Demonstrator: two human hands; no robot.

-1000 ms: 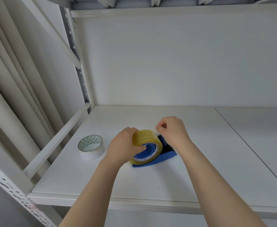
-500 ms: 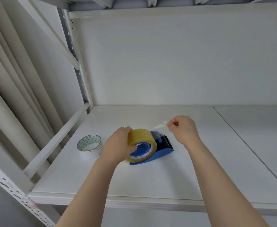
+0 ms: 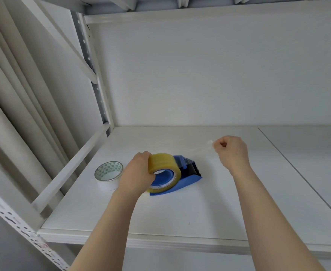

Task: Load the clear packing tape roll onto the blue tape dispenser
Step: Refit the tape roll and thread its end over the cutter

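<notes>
The clear, yellowish packing tape roll point(image 3: 163, 163) sits around the blue hub of the blue tape dispenser point(image 3: 188, 179), which lies on the white shelf point(image 3: 180, 212). My left hand point(image 3: 138, 173) grips the roll's left side. My right hand point(image 3: 232, 151) is to the right of and beyond the dispenser, fingers pinched on the free end of the tape. A thin clear strip point(image 3: 201, 151) stretches from the roll over the dispenser's black toothed blade point(image 3: 194, 170) to that hand.
A white double-sided tape roll point(image 3: 108, 174) lies flat just left of my left hand. The shelf's side rail point(image 3: 72, 169) runs along the left; the back wall is behind. A seam point(image 3: 297, 173) divides the shelf board at the right.
My right hand has moved right and away from the roll, drawing out a longer strip of clear tape. My left hand has stayed on the roll.
</notes>
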